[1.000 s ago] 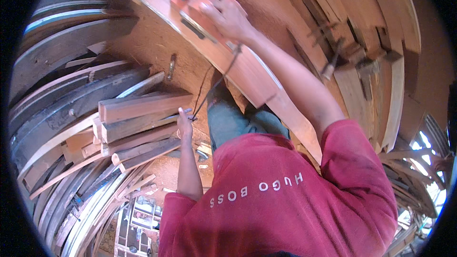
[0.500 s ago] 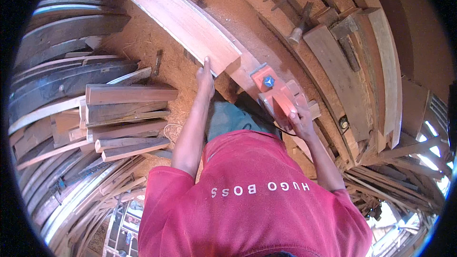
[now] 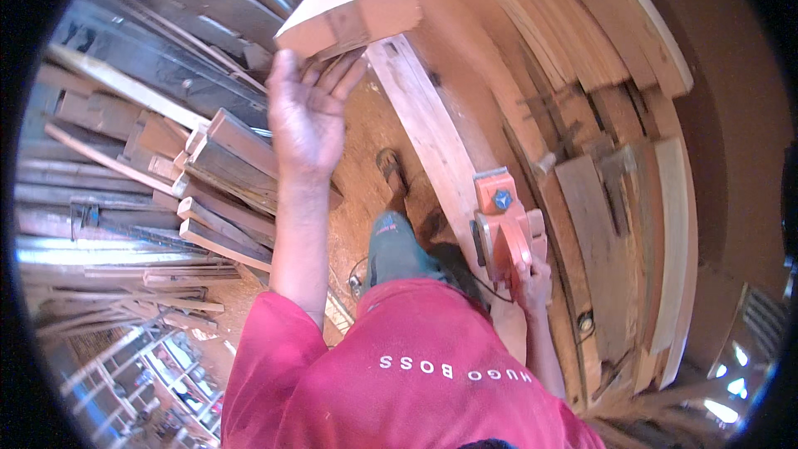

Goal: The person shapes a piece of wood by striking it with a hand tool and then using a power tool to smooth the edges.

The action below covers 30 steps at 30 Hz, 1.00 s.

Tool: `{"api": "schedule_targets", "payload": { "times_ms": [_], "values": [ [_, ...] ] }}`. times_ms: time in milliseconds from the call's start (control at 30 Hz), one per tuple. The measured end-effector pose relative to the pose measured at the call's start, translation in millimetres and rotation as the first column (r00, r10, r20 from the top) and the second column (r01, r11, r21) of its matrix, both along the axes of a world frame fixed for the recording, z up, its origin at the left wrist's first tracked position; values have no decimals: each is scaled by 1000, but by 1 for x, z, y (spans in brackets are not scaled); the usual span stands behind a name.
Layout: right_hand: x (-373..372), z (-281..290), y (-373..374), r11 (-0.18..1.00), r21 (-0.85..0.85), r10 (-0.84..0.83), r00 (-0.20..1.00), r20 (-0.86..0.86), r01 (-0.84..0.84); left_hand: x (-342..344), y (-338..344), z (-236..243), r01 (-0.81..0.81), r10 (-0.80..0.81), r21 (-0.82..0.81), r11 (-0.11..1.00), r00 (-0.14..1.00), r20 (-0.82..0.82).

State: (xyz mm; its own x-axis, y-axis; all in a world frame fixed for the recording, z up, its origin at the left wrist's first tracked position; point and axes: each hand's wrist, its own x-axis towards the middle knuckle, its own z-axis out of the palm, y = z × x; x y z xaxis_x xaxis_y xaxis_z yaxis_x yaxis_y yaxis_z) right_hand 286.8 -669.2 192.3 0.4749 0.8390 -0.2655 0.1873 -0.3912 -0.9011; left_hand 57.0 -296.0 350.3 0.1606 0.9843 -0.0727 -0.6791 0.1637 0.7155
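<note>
My left hand [image 3: 307,120] is raised palm up, with its thumb at one side and its fingers under the near end of a wooden board [image 3: 366,21]. That board is tilted up, its cut end facing me. My right hand [image 3: 532,284] is wrapped round the handle of an orange electric hand planer [image 3: 501,229] with a blue knob. The planer rests on a long pale plank [image 3: 428,120], right of my legs. Its dark cord loops below it.
Stacked timber pieces [image 3: 224,166] lie to the left, with more thick boards [image 3: 594,216] along the right. A clamp-like tool [image 3: 549,120] lies among the right-hand wood. Sawdust covers the floor [image 3: 353,175], where a foot in a sandal [image 3: 388,165] shows.
The board has been lifted off the plank and swung up, and my left hand has gone from its edge to underneath its end. The planer stays on the plank in my right hand.
</note>
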Motion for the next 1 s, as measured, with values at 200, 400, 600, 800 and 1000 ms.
{"api": "schedule_targets", "payload": {
  "times_ms": [200,400,600,800,1000],
  "values": [
    [8,-9,0,997,62,-34,999,-41,37,19,-8,4,-84,92,134,987,994,-54],
    [0,26,26,999,31,-11,986,-166,16,19,-15,0,-94,101,151,984,994,-42],
    [5,22,23,1000,25,-15,987,-158,19,22,-17,0,-98,104,160,982,994,-32],
    [3,23,26,999,43,-6,994,-114,11,22,-16,-2,-98,109,191,977,993,-44],
    [-1,33,32,998,67,-5,985,-175,16,25,-19,-8,-110,118,181,977,993,-30]
  ]
}}
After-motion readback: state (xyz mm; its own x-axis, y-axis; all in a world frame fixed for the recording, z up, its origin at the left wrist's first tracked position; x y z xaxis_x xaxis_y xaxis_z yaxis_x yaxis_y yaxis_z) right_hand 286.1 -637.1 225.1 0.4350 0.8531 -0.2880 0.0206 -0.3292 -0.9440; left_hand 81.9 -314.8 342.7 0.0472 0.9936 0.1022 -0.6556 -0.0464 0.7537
